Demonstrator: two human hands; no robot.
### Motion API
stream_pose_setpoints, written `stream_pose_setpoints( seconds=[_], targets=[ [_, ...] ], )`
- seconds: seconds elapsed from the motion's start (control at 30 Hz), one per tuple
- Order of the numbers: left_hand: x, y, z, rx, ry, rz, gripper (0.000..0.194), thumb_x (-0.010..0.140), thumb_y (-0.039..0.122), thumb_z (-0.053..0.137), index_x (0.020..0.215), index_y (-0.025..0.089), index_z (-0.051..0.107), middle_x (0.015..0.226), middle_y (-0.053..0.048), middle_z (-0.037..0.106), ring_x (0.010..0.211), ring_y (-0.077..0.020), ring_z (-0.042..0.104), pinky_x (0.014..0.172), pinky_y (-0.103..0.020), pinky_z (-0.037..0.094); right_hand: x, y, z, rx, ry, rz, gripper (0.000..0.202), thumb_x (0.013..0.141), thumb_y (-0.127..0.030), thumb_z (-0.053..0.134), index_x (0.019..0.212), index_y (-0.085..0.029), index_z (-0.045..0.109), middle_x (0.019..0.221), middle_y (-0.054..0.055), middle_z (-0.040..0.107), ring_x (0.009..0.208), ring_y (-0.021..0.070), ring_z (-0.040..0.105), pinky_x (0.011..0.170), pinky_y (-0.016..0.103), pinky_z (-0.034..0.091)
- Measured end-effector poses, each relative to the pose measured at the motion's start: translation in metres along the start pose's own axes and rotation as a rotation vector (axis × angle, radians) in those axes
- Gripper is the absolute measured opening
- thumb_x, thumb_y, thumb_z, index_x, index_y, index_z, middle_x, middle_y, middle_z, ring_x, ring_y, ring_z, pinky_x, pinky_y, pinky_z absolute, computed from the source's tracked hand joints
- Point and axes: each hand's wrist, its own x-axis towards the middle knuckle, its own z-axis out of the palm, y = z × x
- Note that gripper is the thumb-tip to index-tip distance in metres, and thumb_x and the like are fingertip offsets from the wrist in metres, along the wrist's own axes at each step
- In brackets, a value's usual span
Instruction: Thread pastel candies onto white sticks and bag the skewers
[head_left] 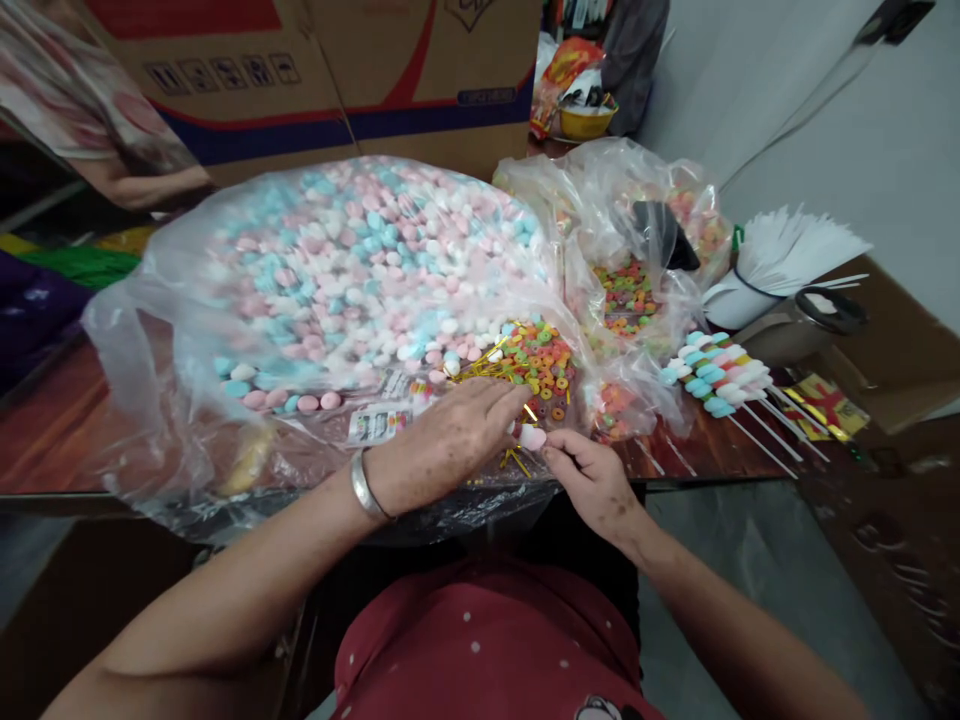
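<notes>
A pale pink-white marshmallow (533, 438) shows between my two hands, a small reddish bit beside it. My left hand (454, 425), with a silver bangle at the wrist, is closed around its left side; most of what lies under these fingers is hidden. The thumb and fingertips of my right hand (596, 482) pinch its right end. Gold twist ties (480, 368) lie just beyond my left hand, beside a pile of colourful ring candies (544, 365). Behind them spreads a large clear bag of pink, blue and white marshmallows (360, 260).
On the right lie marshmallow skewers (720, 372) with white sticks, near a white mug of sticks (746, 297) and a dark-lidded container (795, 325). Bagged ring candies (630, 295) sit behind. A large cardboard box (322, 90) stands at the back; another person's arm (142, 180) shows at left.
</notes>
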Motion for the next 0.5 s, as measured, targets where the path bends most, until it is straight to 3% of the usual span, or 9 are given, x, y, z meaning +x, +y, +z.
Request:
stream_pose_setpoints(
  seconds=[0.1, 0.17, 0.2, 0.3, 0.33, 0.4, 0.5],
  targets=[
    [-0.008, 0.022, 0.011, -0.12, 0.125, 0.06, 0.031, 0.078, 0.013, 0.067, 0.109, 0.019, 0.067, 0.113, -0.013, 0.068, 0.115, -0.028, 0.058, 0.105, -0.046, 0.04, -0.002, 0.002, 0.013, 0.156, 0.099, 0.056, 0.021, 0.086, -0.033, 0.051, 0.078, -0.018, 0.064, 0.069, -0.001, 0.061, 0.063, 0.0125, 0.053, 0.059, 0.022, 0.043],
    [-0.023, 0.028, 0.021, -0.19, 0.229, -0.003, 0.029, 0.075, 0.013, 0.071, 0.103, 0.021, 0.069, 0.101, -0.01, 0.071, 0.1, -0.0253, 0.064, 0.098, -0.041, 0.046, -0.002, 0.004, 0.018, 0.221, 0.146, 0.088, 0.02, 0.085, -0.034, 0.053, 0.08, -0.019, 0.065, 0.069, -0.001, 0.061, 0.063, 0.0128, 0.053, 0.057, 0.023, 0.043],
    [-0.03, 0.028, 0.026, -0.199, 0.336, -0.057, 0.024, 0.075, 0.014, 0.072, 0.097, 0.022, 0.07, 0.092, -0.007, 0.071, 0.091, -0.0228, 0.065, 0.093, -0.038, 0.048, -0.002, 0.004, 0.019, 0.23, 0.167, 0.104, 0.02, 0.085, -0.034, 0.053, 0.08, -0.019, 0.066, 0.067, -0.001, 0.06, 0.06, 0.0121, 0.051, 0.055, 0.022, 0.042],
    [-0.042, 0.015, 0.031, -0.356, 0.948, -0.28, 0.021, 0.077, 0.022, 0.073, 0.097, 0.023, 0.064, 0.087, -0.002, 0.066, 0.085, -0.0162, 0.062, 0.083, -0.029, 0.05, -0.003, 0.005, 0.022, 0.202, 0.223, 0.093, 0.021, 0.086, -0.034, 0.053, 0.079, -0.019, 0.065, 0.063, -0.002, 0.056, 0.057, 0.0107, 0.048, 0.052, 0.021, 0.04],
    [-0.041, 0.009, 0.029, -0.494, 1.03, -0.335, 0.026, 0.076, 0.027, 0.074, 0.099, 0.022, 0.063, 0.087, -0.002, 0.066, 0.084, -0.0154, 0.062, 0.079, -0.028, 0.051, -0.004, 0.005, 0.023, 0.191, 0.234, 0.065, 0.021, 0.087, -0.033, 0.052, 0.08, -0.018, 0.065, 0.065, -0.002, 0.058, 0.058, 0.0112, 0.049, 0.054, 0.022, 0.041],
    [-0.032, 0.0, 0.023, -0.766, 1.063, -0.411, 0.035, 0.07, 0.035, 0.079, 0.096, 0.02, 0.061, 0.091, -0.003, 0.067, 0.087, -0.0162, 0.064, 0.081, -0.029, 0.051, -0.004, 0.005, 0.028, 0.163, 0.242, -0.01, 0.019, 0.087, -0.031, 0.052, 0.084, -0.019, 0.066, 0.07, 0.0, 0.063, 0.063, 0.013, 0.055, 0.06, 0.024, 0.045],
    [-0.011, -0.006, 0.016, -1.003, 1.032, -0.377, 0.04, 0.063, 0.037, 0.083, 0.09, 0.017, 0.061, 0.095, -0.005, 0.07, 0.092, -0.0187, 0.067, 0.084, -0.031, 0.052, -0.004, 0.003, 0.037, 0.092, 0.202, -0.111, 0.016, 0.088, -0.027, 0.052, 0.089, -0.02, 0.066, 0.078, 0.002, 0.067, 0.069, 0.0148, 0.06, 0.066, 0.026, 0.048]
  ],
)
